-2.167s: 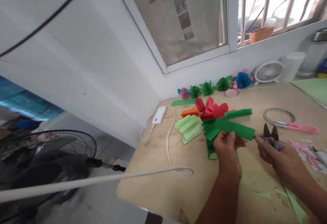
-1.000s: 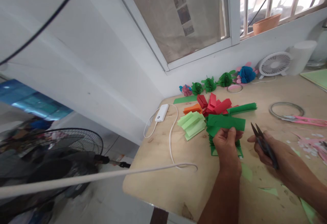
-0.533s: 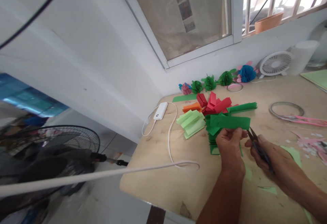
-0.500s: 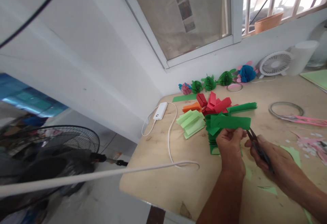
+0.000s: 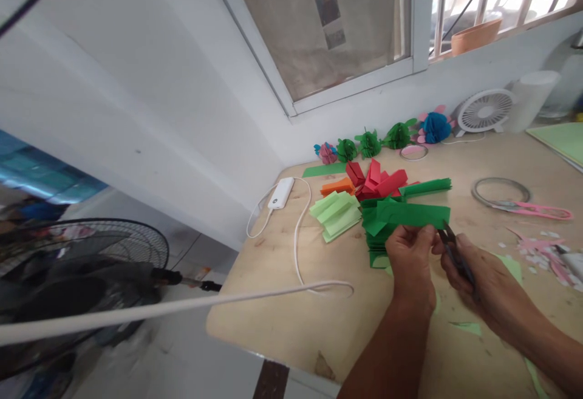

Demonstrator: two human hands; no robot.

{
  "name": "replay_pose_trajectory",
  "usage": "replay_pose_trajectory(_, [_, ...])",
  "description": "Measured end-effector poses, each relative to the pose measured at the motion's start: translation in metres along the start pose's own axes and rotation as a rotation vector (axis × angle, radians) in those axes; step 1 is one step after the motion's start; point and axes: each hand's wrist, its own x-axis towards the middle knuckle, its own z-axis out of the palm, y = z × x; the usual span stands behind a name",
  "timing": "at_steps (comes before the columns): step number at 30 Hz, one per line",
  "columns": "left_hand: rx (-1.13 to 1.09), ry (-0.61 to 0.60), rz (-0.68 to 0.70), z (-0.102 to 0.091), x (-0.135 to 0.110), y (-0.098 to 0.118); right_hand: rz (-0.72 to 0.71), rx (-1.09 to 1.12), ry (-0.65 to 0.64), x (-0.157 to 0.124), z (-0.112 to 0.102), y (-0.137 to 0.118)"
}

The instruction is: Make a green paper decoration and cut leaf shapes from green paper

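My left hand (image 5: 412, 259) pinches the lower edge of a folded green paper strip (image 5: 416, 214) between thumb and fingers. In my right hand (image 5: 480, 280) is a dark pliers-like tool (image 5: 461, 262) with two short pointed jaws, which are parted at the strip's right end. Whether it is pliers or small snips, I cannot tell. Beneath and left of the strip lies a stack of pleated green paper (image 5: 376, 241). Behind it are another folded green strip (image 5: 428, 187) and red folded papers (image 5: 380, 181). Light green pleated paper (image 5: 336, 215) and an orange piece (image 5: 337, 187) lie to the left.
Pink-handled scissors (image 5: 542, 209) touch a wire coil (image 5: 476, 189) on the right. Paper scraps (image 5: 542, 253) are scattered nearby. Several paper ornaments (image 5: 370, 143) and a small white fan (image 5: 486, 112) line the wall. A white cable (image 5: 182, 310) crosses the table from a power bank (image 5: 282, 193).
The camera view has shifted slightly. The tool's jaws have come up over the green strip's right end; before, they were just below its corner. My left hand keeps its pinch.
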Motion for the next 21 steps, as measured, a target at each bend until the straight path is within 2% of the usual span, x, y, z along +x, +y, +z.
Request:
replay_pose_trajectory(4, [0.025, 0.013, -0.006, -0.0003, -0.0030, 0.0025, -0.012, -0.030, 0.003, -0.0006, 0.0006, -0.0026])
replay_pose_trajectory(9, [0.005, -0.060, 0.015, -0.0013, -0.0062, 0.0047, -0.017, -0.062, 0.012, -0.0021, 0.0021, -0.0056])
replay_pose_trajectory(14, [0.017, -0.012, -0.010, -0.0005, -0.0029, 0.0024, -0.010, -0.099, 0.030, -0.0029, 0.0029, -0.0095])
replay_pose_trajectory(21, [0.003, -0.033, 0.002, -0.0011, -0.0022, 0.0011, 0.005, -0.104, 0.037, -0.0018, 0.0000, -0.0052])
